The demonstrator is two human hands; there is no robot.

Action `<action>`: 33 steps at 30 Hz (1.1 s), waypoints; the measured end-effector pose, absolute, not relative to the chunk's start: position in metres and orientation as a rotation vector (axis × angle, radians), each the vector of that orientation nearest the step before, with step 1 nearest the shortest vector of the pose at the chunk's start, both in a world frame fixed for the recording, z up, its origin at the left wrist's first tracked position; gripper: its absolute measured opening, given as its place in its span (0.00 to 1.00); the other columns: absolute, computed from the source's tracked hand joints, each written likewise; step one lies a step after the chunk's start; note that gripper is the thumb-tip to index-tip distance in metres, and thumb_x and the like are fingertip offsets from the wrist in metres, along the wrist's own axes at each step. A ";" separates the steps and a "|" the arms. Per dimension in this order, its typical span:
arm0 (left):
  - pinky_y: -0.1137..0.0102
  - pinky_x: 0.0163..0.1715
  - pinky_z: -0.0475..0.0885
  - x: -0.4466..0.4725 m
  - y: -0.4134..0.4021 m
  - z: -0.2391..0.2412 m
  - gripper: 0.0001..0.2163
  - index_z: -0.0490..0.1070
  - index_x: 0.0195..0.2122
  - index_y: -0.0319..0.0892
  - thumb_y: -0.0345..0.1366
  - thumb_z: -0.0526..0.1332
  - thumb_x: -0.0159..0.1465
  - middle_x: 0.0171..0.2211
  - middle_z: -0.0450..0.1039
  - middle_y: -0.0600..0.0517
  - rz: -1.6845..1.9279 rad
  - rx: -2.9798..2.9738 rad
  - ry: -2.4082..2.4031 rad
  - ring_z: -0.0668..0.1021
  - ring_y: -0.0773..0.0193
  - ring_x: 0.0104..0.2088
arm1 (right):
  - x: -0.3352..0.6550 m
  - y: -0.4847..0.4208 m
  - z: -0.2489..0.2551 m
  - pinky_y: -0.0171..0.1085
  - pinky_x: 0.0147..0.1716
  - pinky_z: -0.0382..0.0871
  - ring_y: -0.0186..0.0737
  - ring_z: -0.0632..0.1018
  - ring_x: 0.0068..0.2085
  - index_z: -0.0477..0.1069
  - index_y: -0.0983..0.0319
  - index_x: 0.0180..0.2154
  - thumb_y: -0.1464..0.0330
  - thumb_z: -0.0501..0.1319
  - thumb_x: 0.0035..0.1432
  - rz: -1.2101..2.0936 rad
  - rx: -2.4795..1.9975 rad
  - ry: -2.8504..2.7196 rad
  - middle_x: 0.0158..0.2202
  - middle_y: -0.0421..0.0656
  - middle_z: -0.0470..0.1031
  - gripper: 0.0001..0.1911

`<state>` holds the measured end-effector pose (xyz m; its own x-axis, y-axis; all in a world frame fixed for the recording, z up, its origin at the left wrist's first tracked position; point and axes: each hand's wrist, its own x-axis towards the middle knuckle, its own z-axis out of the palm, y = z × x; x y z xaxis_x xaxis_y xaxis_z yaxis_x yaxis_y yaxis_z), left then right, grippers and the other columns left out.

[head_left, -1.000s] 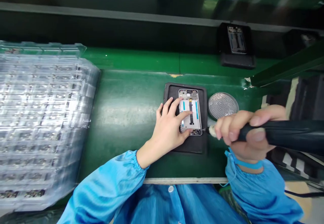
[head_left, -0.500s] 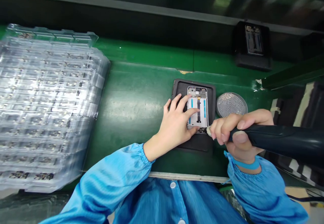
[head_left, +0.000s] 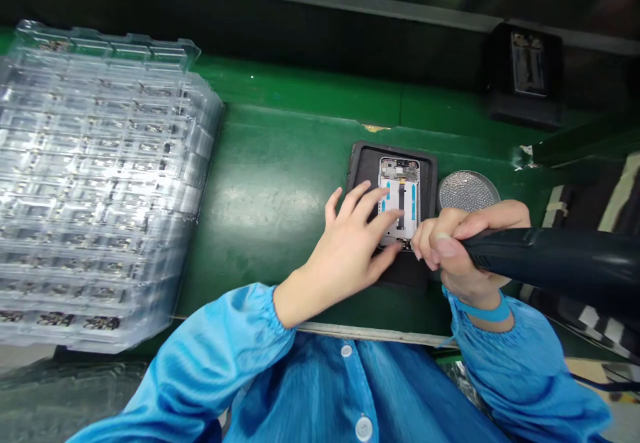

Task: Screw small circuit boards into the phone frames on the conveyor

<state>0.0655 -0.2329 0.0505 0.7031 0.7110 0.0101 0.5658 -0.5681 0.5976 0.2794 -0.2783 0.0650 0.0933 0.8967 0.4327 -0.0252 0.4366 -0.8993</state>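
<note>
A phone frame (head_left: 400,196) with blue strips lies in a black fixture tray (head_left: 363,163) on the green bench. My left hand (head_left: 353,246) rests on the frame's left side with fingers spread flat, pressing it down. My right hand (head_left: 457,246) is wrapped round a black electric screwdriver (head_left: 545,259), whose tip is at the frame's lower right corner, hidden behind my fingers.
A stack of clear plastic blister trays (head_left: 100,183) with small parts fills the left side. A round perforated metal dish (head_left: 467,191) sits right of the fixture. Another black fixture with a phone frame (head_left: 527,73) stands at the back right, behind the green bench (head_left: 280,183).
My right hand has brought the screwdriver tip left onto the frame's lower right corner. The left hand stays on the frame. The view has shifted left and down.
</note>
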 end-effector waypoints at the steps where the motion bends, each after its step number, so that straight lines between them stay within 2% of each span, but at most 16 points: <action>1: 0.26 0.97 0.56 0.058 -0.244 0.051 0.32 0.80 0.87 0.52 0.53 0.75 0.87 0.93 0.67 0.39 0.314 2.387 0.934 0.63 0.30 0.96 | 0.279 -0.280 0.063 0.41 0.28 0.83 0.37 0.76 0.22 0.79 0.49 0.54 0.70 0.78 0.81 0.838 -0.878 -1.275 0.32 0.32 0.83 0.12; 3: 0.26 0.96 0.57 0.045 -0.266 0.046 0.44 0.73 0.92 0.50 0.62 0.79 0.82 0.96 0.62 0.36 0.233 2.487 0.881 0.62 0.26 0.97 | 0.279 -0.283 0.061 0.42 0.29 0.83 0.38 0.77 0.22 0.79 0.49 0.53 0.69 0.80 0.79 0.844 -0.864 -1.257 0.31 0.32 0.83 0.13; 5: 0.29 0.95 0.62 0.035 -0.279 0.036 0.48 0.67 0.96 0.52 0.61 0.80 0.82 0.97 0.58 0.37 0.142 2.564 0.897 0.62 0.27 0.97 | 0.279 -0.285 0.060 0.43 0.28 0.82 0.39 0.76 0.21 0.80 0.48 0.53 0.67 0.81 0.79 0.822 -0.847 -1.237 0.30 0.31 0.82 0.13; 8: 0.32 0.94 0.65 0.030 -0.261 0.023 0.45 0.63 0.98 0.60 0.49 0.78 0.84 0.98 0.58 0.44 0.081 2.627 0.956 0.64 0.31 0.97 | 0.282 -0.283 0.063 0.41 0.23 0.76 0.38 0.71 0.17 0.80 0.48 0.48 0.62 0.81 0.79 0.678 -0.804 -1.147 0.27 0.30 0.80 0.11; 10: 0.31 0.92 0.68 0.037 -0.223 0.020 0.42 0.65 0.97 0.62 0.43 0.75 0.85 0.97 0.59 0.44 0.087 2.635 1.042 0.65 0.30 0.96 | 0.285 -0.279 0.067 0.41 0.22 0.74 0.37 0.66 0.16 0.78 0.52 0.38 0.56 0.78 0.82 0.617 -0.832 -1.105 0.23 0.30 0.74 0.18; 12: 0.32 0.88 0.74 0.054 -0.171 0.021 0.36 0.70 0.95 0.58 0.39 0.71 0.87 0.96 0.63 0.39 0.129 2.603 1.198 0.68 0.31 0.94 | 0.287 -0.272 0.072 0.40 0.22 0.73 0.36 0.64 0.16 0.74 0.54 0.32 0.56 0.76 0.83 0.568 -0.841 -1.093 0.21 0.31 0.70 0.25; 14: 0.34 0.85 0.78 0.076 -0.116 0.025 0.32 0.73 0.92 0.51 0.39 0.69 0.89 0.93 0.67 0.33 0.234 2.530 1.375 0.71 0.32 0.91 | 0.286 -0.266 0.075 0.38 0.23 0.73 0.35 0.66 0.18 0.74 0.54 0.35 0.60 0.77 0.83 0.508 -0.808 -1.062 0.23 0.31 0.70 0.22; 16: 0.34 0.86 0.78 0.097 -0.070 0.029 0.31 0.74 0.90 0.46 0.36 0.68 0.89 0.91 0.68 0.29 0.367 2.458 1.481 0.73 0.35 0.89 | 0.284 -0.264 0.076 0.37 0.24 0.73 0.35 0.67 0.19 0.73 0.53 0.40 0.64 0.77 0.82 0.461 -0.758 -1.007 0.25 0.29 0.72 0.17; 20: 0.27 0.91 0.68 0.132 -0.030 0.037 0.32 0.76 0.87 0.40 0.28 0.68 0.82 0.91 0.67 0.26 0.578 2.422 1.545 0.70 0.31 0.91 | 0.284 -0.277 0.071 0.41 0.25 0.78 0.38 0.71 0.20 0.70 0.50 0.47 0.66 0.75 0.83 0.380 -0.752 -0.959 0.28 0.28 0.76 0.14; 22: 0.26 0.89 0.70 0.156 -0.041 0.038 0.31 0.79 0.85 0.40 0.29 0.68 0.82 0.89 0.69 0.27 0.671 2.428 1.456 0.70 0.28 0.91 | 0.288 -0.293 0.068 0.41 0.25 0.77 0.38 0.70 0.20 0.70 0.50 0.49 0.65 0.74 0.84 0.255 -0.781 -0.958 0.28 0.29 0.77 0.13; 23: 0.29 0.86 0.74 0.171 -0.055 0.039 0.27 0.81 0.82 0.40 0.30 0.67 0.83 0.86 0.74 0.27 0.673 2.435 1.341 0.74 0.30 0.88 | 0.290 -0.303 0.066 0.41 0.24 0.76 0.38 0.70 0.19 0.71 0.50 0.49 0.65 0.73 0.84 0.181 -0.806 -0.966 0.27 0.29 0.77 0.12; 24: 0.34 0.82 0.80 0.188 -0.072 0.041 0.23 0.83 0.79 0.40 0.32 0.65 0.85 0.80 0.82 0.30 0.646 2.441 1.193 0.81 0.33 0.83 | 0.292 -0.314 0.066 0.41 0.23 0.75 0.38 0.69 0.19 0.71 0.50 0.49 0.64 0.73 0.85 0.108 -0.842 -0.974 0.27 0.29 0.76 0.12; 26: 0.46 0.71 0.89 0.228 -0.117 0.049 0.17 0.88 0.70 0.42 0.38 0.62 0.90 0.62 0.92 0.36 0.495 2.441 0.881 0.92 0.41 0.66 | 0.297 -0.338 0.066 0.42 0.22 0.73 0.38 0.68 0.18 0.71 0.50 0.49 0.62 0.72 0.86 -0.032 -0.927 -0.978 0.27 0.29 0.76 0.11; 28: 0.51 0.61 0.92 0.270 -0.163 0.064 0.17 0.89 0.66 0.43 0.46 0.62 0.94 0.50 0.93 0.40 0.320 2.408 0.690 0.95 0.44 0.53 | 0.303 -0.362 0.070 0.43 0.22 0.73 0.38 0.67 0.18 0.72 0.50 0.49 0.63 0.71 0.86 -0.136 -0.988 -0.947 0.27 0.30 0.76 0.09; 30: 0.51 0.60 0.93 0.308 -0.200 0.084 0.19 0.87 0.68 0.42 0.52 0.68 0.92 0.54 0.92 0.40 0.208 2.329 0.595 0.94 0.46 0.53 | 0.311 -0.385 0.075 0.43 0.22 0.74 0.38 0.69 0.19 0.74 0.50 0.48 0.66 0.70 0.85 -0.192 -1.015 -0.902 0.28 0.30 0.77 0.08; 33: 0.52 0.67 0.92 0.345 -0.225 0.111 0.21 0.86 0.72 0.45 0.52 0.76 0.89 0.69 0.87 0.40 0.235 2.247 0.546 0.91 0.50 0.64 | 0.324 -0.411 0.083 0.44 0.20 0.73 0.40 0.69 0.18 0.74 0.51 0.46 0.70 0.70 0.81 -0.285 -1.031 -0.853 0.28 0.31 0.77 0.09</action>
<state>0.3448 -0.2255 0.1110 0.8898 0.4562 -0.0068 0.3087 -0.5909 0.7453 0.3245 -0.4110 0.0825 0.6551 0.1709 0.7359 0.5795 0.5114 -0.6346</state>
